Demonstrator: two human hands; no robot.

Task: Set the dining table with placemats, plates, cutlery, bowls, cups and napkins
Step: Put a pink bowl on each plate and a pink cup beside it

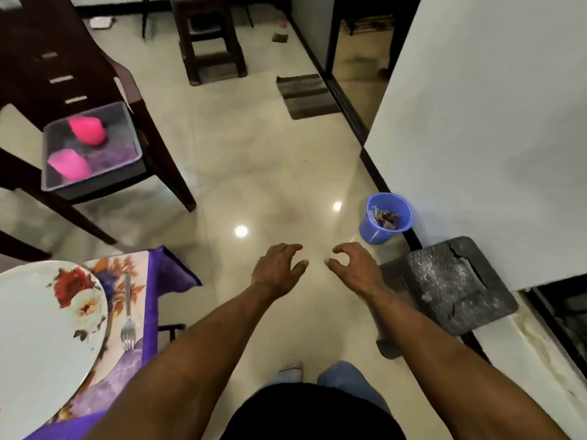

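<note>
Head view: L hand (278, 268) & R hand (354, 268) loosely curled, holding nothing; fork (128, 315) beside plate (41, 338).

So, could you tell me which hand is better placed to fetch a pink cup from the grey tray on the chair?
Probably the left hand: empty, and on the side of the grey tray.

Glossy cream floor tiles (254, 147) reflect 2 ceiling lights beside a white wall (476, 122); a dark wooden chair (79, 68) and stool (209, 39) stand left of that wall.
</note>
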